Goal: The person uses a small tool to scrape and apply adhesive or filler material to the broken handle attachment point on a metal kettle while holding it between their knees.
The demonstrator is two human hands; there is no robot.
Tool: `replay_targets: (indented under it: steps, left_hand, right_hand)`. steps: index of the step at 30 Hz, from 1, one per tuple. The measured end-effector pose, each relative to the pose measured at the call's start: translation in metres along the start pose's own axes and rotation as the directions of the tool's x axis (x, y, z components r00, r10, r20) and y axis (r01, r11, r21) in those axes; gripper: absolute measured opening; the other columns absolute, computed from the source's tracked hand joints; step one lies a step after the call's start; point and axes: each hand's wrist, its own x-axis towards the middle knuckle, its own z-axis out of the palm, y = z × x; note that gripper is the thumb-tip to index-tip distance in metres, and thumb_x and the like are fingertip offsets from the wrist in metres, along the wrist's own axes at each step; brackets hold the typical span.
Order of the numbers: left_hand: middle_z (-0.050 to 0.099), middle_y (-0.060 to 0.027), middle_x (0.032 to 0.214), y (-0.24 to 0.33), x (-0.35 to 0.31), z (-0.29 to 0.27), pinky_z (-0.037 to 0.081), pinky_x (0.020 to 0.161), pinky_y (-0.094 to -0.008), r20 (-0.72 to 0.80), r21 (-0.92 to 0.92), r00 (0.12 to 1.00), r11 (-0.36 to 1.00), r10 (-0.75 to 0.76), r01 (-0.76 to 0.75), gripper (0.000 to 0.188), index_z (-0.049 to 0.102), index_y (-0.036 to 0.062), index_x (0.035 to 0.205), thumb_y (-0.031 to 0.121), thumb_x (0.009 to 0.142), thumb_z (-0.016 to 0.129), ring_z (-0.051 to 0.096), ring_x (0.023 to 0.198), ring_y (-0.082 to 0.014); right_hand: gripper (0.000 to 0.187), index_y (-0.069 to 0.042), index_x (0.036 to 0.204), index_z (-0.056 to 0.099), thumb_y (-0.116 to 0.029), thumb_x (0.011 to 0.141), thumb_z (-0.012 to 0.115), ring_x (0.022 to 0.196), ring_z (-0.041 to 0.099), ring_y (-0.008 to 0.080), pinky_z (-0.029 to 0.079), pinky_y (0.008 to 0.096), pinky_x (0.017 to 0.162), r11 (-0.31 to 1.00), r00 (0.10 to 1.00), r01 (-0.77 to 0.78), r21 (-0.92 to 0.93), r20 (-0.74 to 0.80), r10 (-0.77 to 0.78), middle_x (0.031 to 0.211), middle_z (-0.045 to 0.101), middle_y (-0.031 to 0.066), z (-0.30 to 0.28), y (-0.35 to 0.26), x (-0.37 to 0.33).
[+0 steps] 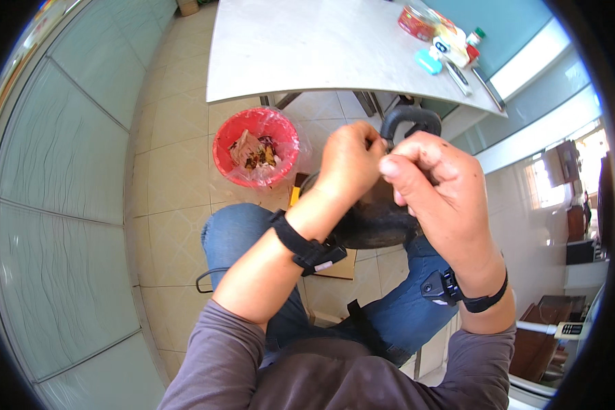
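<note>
My left hand [348, 158] is closed, its fingertips curled and turned away from view. Close beside it, my right hand [447, 188] pinches with thumb against curled fingers. Anything between the fingers of either hand is too small or too hidden to make out. Both hands are raised over a dark, worn metal-looking object [372, 229] with a round base between my knees. A thick black curved bar [411, 117] shows just beyond my fingers; whether it belongs to that object I cannot tell. My hands cover much of the object's middle.
A red basin [220, 147] lined with clear plastic holds scraps on the tiled floor [174, 239]. Ahead stands a white table [301, 48] with a red-labelled tub [417, 24], a light blue item [428, 63] and several small things. Frosted panels [61, 171] line the left side.
</note>
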Motion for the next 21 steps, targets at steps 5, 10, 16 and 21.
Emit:
replay_targets:
  steps: [5, 10, 16, 21]
  left_hand:
    - [0.065, -0.0170, 0.089, -0.007, 0.004, -0.002, 0.050, 0.077, -0.0405, 0.018, -0.030, 0.968, 0.968, 0.249, -0.248, 0.018, 0.064, 0.0027, 0.094, 0.019, 0.087, 0.066, 0.065, 0.087, -0.0300]
    - [0.061, -0.0096, 0.093, -0.019, 0.004, 0.007, 0.047, 0.078, -0.0341, -0.022, -0.245, 0.969, 0.938, 0.247, -0.245, 0.015, 0.060, 0.0052, 0.098, 0.019, 0.092, 0.061, 0.059, 0.089, -0.0209]
    - [0.056, -0.0008, 0.098, -0.036, 0.005, 0.021, 0.043, 0.080, -0.0264, -0.326, -0.922, 0.890, -0.315, 0.319, -0.225, 0.012, 0.055, 0.0082, 0.103, 0.019, 0.098, 0.056, 0.051, 0.091, -0.0099]
    - [0.053, -0.0030, 0.085, -0.009, -0.008, -0.019, 0.043, 0.071, -0.0301, 0.071, -0.392, 0.980, 0.909, 0.185, -0.143, 0.023, 0.051, 0.0058, 0.093, 0.021, 0.091, 0.067, 0.048, 0.077, -0.0122]
  right_hand:
    - [0.014, 0.002, 0.088, 0.063, -0.006, 0.082, 0.072, 0.068, 0.062, 0.0166, 0.051, 0.0288, 0.068, 0.940, 0.960, 0.229, -0.252, 0.218, -0.175, 0.075, 0.065, 0.0108, 0.038, -0.023, 0.066]
    - [0.011, 0.000, 0.088, 0.069, -0.008, 0.081, 0.073, 0.072, 0.068, 0.0319, 0.054, 0.0378, 0.068, 0.879, 0.939, 0.289, -0.380, 0.292, -0.183, 0.078, 0.068, 0.0182, 0.074, -0.004, 0.122]
    - [0.011, -0.002, 0.090, 0.072, -0.012, 0.086, 0.070, 0.067, 0.067, 0.0257, 0.054, 0.0361, 0.067, 0.786, 0.872, 0.223, -0.577, 0.479, 0.103, 0.073, 0.068, 0.0158, 0.121, -0.007, 0.145]
    - [0.021, -0.007, 0.078, 0.068, -0.027, 0.081, 0.076, 0.072, 0.066, 0.0384, 0.052, 0.0469, 0.065, 0.596, 0.821, 0.402, -0.695, 0.562, 0.102, 0.074, 0.067, 0.0173, 0.146, 0.014, 0.155]
